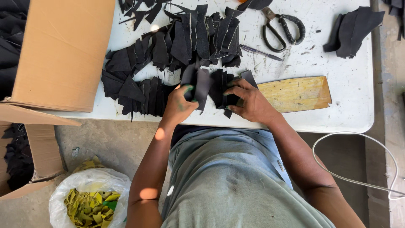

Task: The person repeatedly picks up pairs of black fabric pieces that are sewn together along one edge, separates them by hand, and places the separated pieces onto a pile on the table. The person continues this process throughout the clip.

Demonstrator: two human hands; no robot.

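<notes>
Head view: left hand [180,103] pinches a stack of black cut pieces [198,84] (seemingly soft, light, floppy; best gripped mid-stack), right hand [249,101] presses fingers closed on neighbouring pieces [223,86].

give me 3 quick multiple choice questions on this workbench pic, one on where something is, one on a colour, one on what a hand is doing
1. Where do the scissors lie?
A. on the white table, beyond the wooden board
B. inside the cardboard box
C. on the floor by the bag

2. What colour are the scraps in the plastic bag?
A. red
B. yellow-green
C. white

3. What is the left hand doing?
A. resting flat on the bare table
B. gripping the scissors
C. holding up a black cut piece

Answers:
1 A: the scissors sit on the tabletop near its far edge, past the board.
2 B: the bag on the floor is filled with yellow-green strips.
3 C: the left hand's fingers close round a dark piece, while the right hand presses on the pile beside it.
</notes>
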